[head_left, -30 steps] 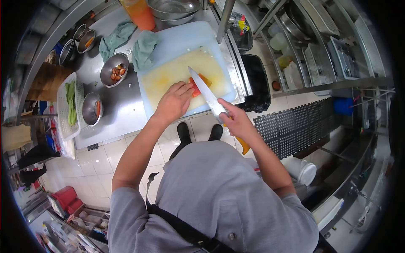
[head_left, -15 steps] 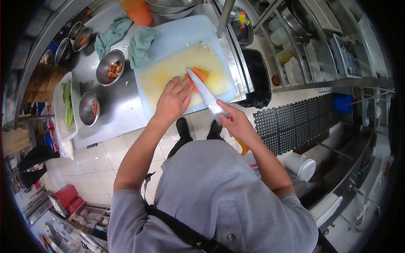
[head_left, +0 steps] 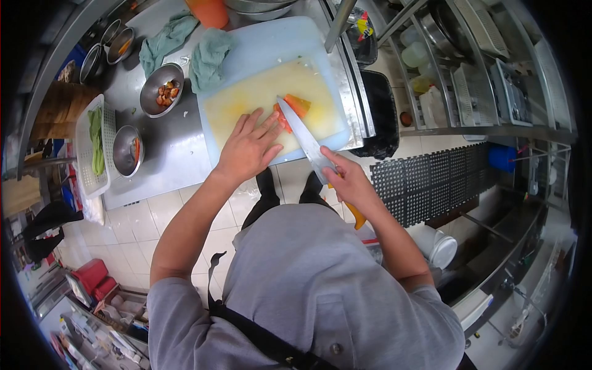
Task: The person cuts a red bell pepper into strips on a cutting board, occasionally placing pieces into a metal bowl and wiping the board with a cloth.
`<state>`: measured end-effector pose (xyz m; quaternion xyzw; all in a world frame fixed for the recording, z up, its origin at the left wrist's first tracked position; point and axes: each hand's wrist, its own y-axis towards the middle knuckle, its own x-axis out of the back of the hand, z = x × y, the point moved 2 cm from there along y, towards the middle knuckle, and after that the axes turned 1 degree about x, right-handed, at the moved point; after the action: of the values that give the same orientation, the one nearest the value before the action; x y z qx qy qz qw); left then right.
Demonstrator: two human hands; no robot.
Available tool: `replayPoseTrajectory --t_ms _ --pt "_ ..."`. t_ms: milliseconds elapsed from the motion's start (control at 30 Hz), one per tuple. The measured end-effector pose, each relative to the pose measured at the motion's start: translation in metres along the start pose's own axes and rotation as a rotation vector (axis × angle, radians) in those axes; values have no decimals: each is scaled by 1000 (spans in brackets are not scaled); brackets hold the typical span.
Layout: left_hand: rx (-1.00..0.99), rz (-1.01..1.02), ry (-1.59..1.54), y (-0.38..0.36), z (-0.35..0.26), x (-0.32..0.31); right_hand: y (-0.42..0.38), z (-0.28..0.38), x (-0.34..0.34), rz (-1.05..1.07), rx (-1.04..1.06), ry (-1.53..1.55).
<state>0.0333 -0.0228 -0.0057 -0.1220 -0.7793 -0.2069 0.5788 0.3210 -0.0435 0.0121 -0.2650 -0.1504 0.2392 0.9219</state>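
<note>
In my right hand [head_left: 346, 177] is a kitchen knife [head_left: 303, 134] with a yellow handle. Its blade lies along the left side of an orange piece of carrot [head_left: 298, 106], with the tip pointing away from me. Thin carrot slices [head_left: 283, 119] lie just left of the blade. My left hand [head_left: 248, 148] rests over the yellowed cutting board [head_left: 237, 98] with its fingers spread, fingertips close to the slices. The board lies on a larger, pale blue-white board [head_left: 277, 40].
Left of the boards stand a metal bowl of browned chunks [head_left: 150, 98], a smaller bowl [head_left: 126, 161] with orange strips, and a white basket [head_left: 82, 148] holding green stalks. Green cloths [head_left: 209, 60] touch the board. A black bin [head_left: 377, 105] stands beyond the table's right edge.
My left hand has drawn back slightly left from the carrot, and its fingers have spread. The knife stays beside the carrot piece, still in my right hand. The whole view has shifted slightly.
</note>
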Motion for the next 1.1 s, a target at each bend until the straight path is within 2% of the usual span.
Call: replayPoseTrajectory --t_ms 333,1100 --pt "-5 42 -4 1 0 4 29 14 -10 -9 10 67" --pt "-13 54 20 1 5 4 28 11 -21 -47 47 76"
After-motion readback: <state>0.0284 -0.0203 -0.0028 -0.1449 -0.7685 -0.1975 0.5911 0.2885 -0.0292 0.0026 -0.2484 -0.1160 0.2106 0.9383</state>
